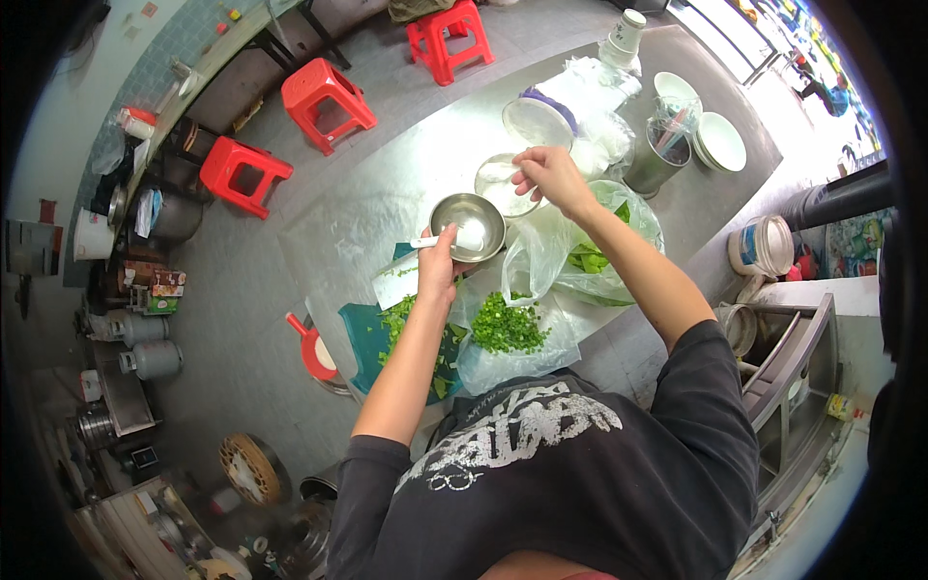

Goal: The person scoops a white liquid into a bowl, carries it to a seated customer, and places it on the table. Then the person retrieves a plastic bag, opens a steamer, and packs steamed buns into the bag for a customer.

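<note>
My left hand (437,270) grips a round stainless steel bowl (489,210) by its near left side. Under its thumb lies a white spoon (425,241), its handle sticking out past the rim. My right hand (544,177) hovers over a round clear container (500,190) with pale contents, fingers curled together; whether anything is pinched there cannot be seen. Below the bowl, chopped green herbs (510,324) sit on a clear plastic bag (486,366). A broad knife blade (395,281) with green bits rests by the green cutting board (361,341), partly behind my left arm.
A bag of leafy greens (591,257) lies under my right forearm. Farther off stand a purple-rimmed round tub (536,125), a metal utensil holder (656,163), white bowls (721,141) and stacked cups (623,36). Red stools (326,101) and a red scoop (319,351) are beyond the steel table's left edge.
</note>
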{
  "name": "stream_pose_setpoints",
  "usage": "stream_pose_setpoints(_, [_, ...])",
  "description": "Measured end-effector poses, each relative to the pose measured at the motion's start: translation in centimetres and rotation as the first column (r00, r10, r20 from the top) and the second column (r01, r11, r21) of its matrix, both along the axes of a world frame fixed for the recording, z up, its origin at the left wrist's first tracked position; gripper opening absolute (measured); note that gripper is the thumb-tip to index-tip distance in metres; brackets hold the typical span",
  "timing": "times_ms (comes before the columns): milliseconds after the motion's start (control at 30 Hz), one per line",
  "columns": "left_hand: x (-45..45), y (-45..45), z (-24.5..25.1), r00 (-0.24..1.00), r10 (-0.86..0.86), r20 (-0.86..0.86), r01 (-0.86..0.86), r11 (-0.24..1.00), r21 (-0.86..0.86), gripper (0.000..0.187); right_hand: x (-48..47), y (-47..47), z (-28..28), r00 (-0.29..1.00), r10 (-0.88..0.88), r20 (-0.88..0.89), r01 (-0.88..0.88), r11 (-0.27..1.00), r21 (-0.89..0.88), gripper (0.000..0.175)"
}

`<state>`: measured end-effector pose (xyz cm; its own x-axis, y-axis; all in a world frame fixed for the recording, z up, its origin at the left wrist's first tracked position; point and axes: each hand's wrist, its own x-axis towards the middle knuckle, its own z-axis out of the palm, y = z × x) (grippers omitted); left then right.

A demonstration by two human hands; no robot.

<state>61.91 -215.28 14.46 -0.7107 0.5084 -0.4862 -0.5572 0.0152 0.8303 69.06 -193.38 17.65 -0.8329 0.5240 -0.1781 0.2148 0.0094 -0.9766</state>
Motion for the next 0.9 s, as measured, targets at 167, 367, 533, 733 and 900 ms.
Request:
stream_pose_setpoints(167, [0.2,0.7,-0.1,0.997,0.018,0.071,-0.024,0.996,0.082,0.033,2.1,-4.5,0.2,0.931,0.366,-0.006,-0.147,0.39,0.909,0.02])
stream_pose_setpoints(367, [0.2,0.2,-0.4,0.996,-0.004,0.085,-0.005,0.994,0.111,0.038,0.7,-2.0,-1.1,0.983,0.093,-0.158,0.086,0.524,0.848,0.012])
stream_pose_setpoints(533, [0.3,-1.1,-0.9,0.995,0.031,0.098,-0.039,0.996,0.086,0.037,-2.0,0.5,-5.3,0.974,0.096,0.204,-0.22,0.215,0.952,0.007])
stream_pose_setpoints(733, [0.3,-2.6,-1.4,0.994,0.061,0.089,-0.063,0.998,0.027,0.035,-3.8,-0.2,-9.4,0.908,0.113,0.402,-0.418,0.292,0.86,0.011])
stream_pose_setpoints(900, [0.5,-2.4,-1.4,0.995,0.069,0.077,-0.071,0.997,0.034,0.033,-4.5,0.3,-9.2,0.862,0.17,0.478,-0.477,0.592,0.65,0.017])
